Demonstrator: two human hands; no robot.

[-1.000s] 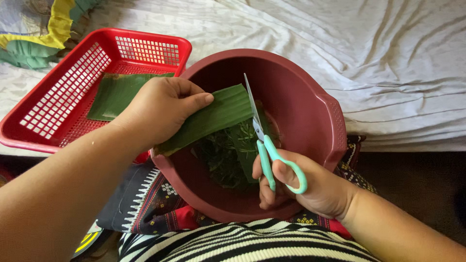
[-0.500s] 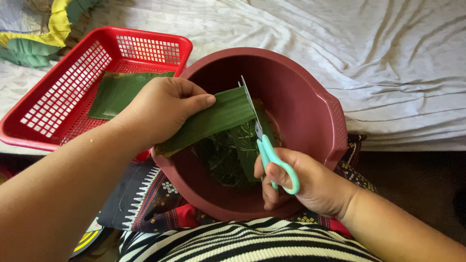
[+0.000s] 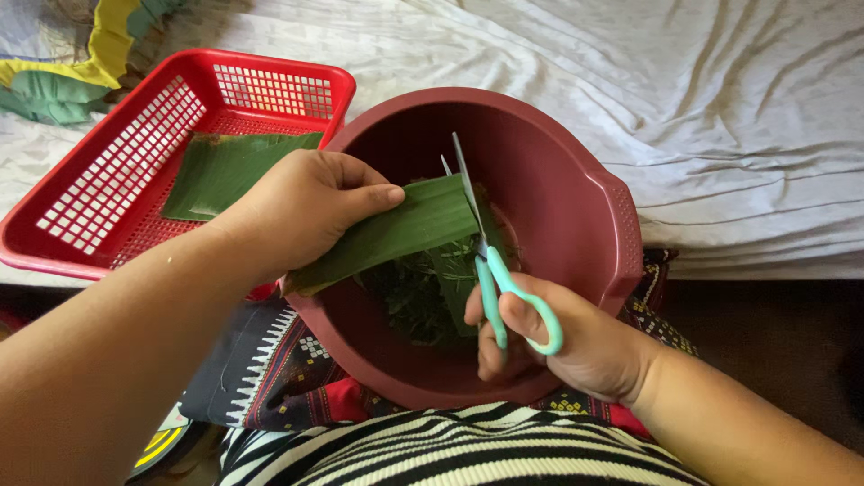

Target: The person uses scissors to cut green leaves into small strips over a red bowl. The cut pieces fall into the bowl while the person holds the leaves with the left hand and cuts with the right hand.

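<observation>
My left hand [image 3: 301, 211] pinches a long green leaf [image 3: 396, 229], thumb on top and fingers curled under, holding it out over the maroon bowl [image 3: 576, 225]; my right hand [image 3: 558, 337] grips the teal scissors [image 3: 490, 270], fingers through the loops, blades parted around the leaf's far end. The bowl sits in my lap on a patterned cloth [image 3: 288, 369], with dark green trimmings [image 3: 423, 301] heaped at its bottom. Just left of it a red basket [image 3: 117, 171] holds another flat leaf piece [image 3: 225, 171], resting on the white sheet [image 3: 720, 117].
</observation>
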